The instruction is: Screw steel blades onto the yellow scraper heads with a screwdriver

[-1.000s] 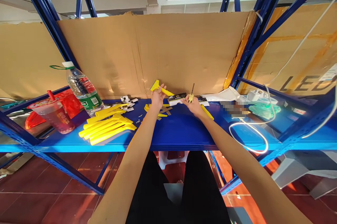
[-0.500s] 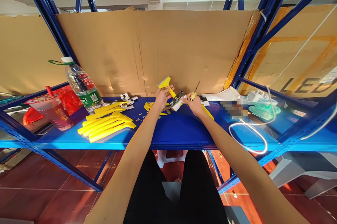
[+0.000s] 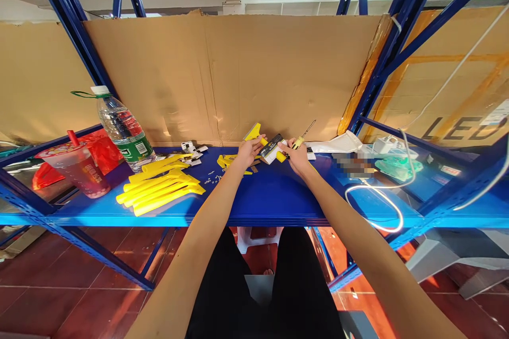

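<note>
My left hand [image 3: 247, 152] grips a yellow scraper [image 3: 254, 132] by its handle, blade end up and to the left. A black and white label card [image 3: 273, 148] sits around the scraper's handle between my two hands. My right hand [image 3: 298, 157] holds a small yellow-handled screwdriver [image 3: 303, 136], its shaft pointing up and right, while its fingers also touch the card and the handle's end. Both hands hover just above the blue shelf [image 3: 262, 201] near the cardboard back wall.
A pile of yellow scrapers [image 3: 159, 190] lies at the left, more yellow parts [image 3: 226, 162] under my left hand. A water bottle [image 3: 124, 131], a red drink cup [image 3: 81, 172], a white cable [image 3: 377, 201], a white charger [image 3: 384, 144] and a green bag [image 3: 397, 166] stand around.
The scraper has tilted lower and shifted right with my left hand. My right hand moved right and closed in on the handle's end, the screwdriver leaning further right.
</note>
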Available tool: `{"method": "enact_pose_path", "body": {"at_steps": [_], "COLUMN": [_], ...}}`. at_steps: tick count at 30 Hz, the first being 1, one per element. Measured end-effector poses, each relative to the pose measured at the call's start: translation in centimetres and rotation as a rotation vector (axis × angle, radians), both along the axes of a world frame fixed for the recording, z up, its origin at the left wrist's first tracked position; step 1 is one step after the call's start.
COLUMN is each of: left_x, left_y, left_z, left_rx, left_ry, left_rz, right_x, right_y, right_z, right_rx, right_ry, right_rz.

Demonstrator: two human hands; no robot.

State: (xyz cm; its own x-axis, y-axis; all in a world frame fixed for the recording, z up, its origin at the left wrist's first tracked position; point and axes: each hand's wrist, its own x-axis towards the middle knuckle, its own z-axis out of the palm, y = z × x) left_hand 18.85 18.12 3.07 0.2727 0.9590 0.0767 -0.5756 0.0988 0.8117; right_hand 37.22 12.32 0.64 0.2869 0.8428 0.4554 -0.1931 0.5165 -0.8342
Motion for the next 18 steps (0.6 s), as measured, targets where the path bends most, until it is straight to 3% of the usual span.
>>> {"method": "enact_pose_path", "body": {"at_steps": [8, 18], "left_x": [-0.2, 0.0], "left_y": [-1.9, -1.8], "left_z": [0.9, 1.5], "left_rx": [0.177, 0.235], "left_ry": [0.127, -0.082], "left_rz": [-0.083, 0.004], "right_x": [0.1, -0.1], "right_y": [0.4, -0.9], "right_z": [-0.1, 0.2], "right_rx": [0.015, -0.248], "right_ry": [0.015, -0.029], "right_rz": [-0.048, 0.130]}}
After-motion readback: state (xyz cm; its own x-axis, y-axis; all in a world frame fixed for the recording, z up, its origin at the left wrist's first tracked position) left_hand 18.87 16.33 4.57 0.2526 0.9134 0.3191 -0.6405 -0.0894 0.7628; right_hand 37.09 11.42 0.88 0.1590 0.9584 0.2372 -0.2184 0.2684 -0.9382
